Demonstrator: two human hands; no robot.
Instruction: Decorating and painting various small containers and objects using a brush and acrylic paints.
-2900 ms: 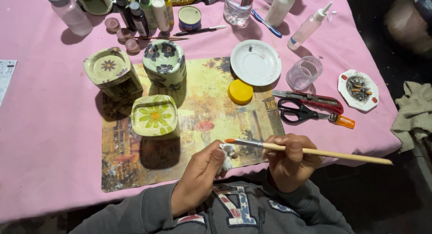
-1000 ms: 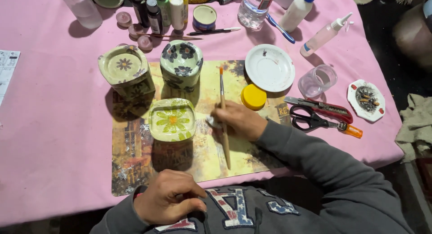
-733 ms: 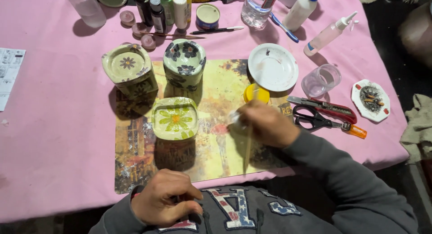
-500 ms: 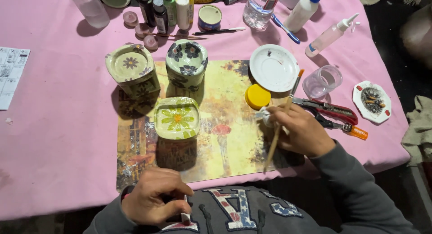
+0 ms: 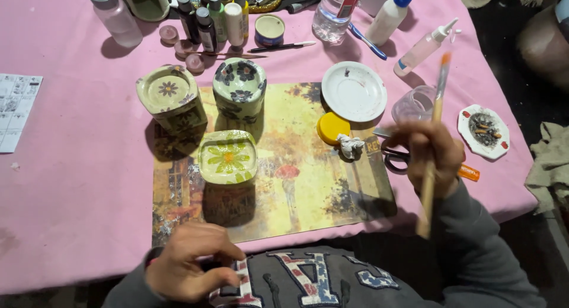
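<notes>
holding a paintbrush [image 5: 431,148] upright, the right hand [image 5: 428,154] has its grip clamped around the middle of the wooden handle, bristles pointing up and away over the clear plastic cup [image 5: 415,103], so the wet tip stays off the worktop. the brush sits at the right side of the pink cloth [image 5: 65,183], above the scissors [image 5: 394,157]. just left of it lie a crumpled scrap of paper [image 5: 351,146], a yellow lid [image 5: 332,128] and a white plate [image 5: 354,91], all within easy reach. the picture mat [image 5: 308,177] under the three flower-patterned pots [image 5: 228,157] seems there to shield the cloth. paint bottles [image 5: 207,18] stand in a row at the far edge. the left hand [image 5: 192,269] rests near the body, fingers curled together on nothing i can see.
</notes>
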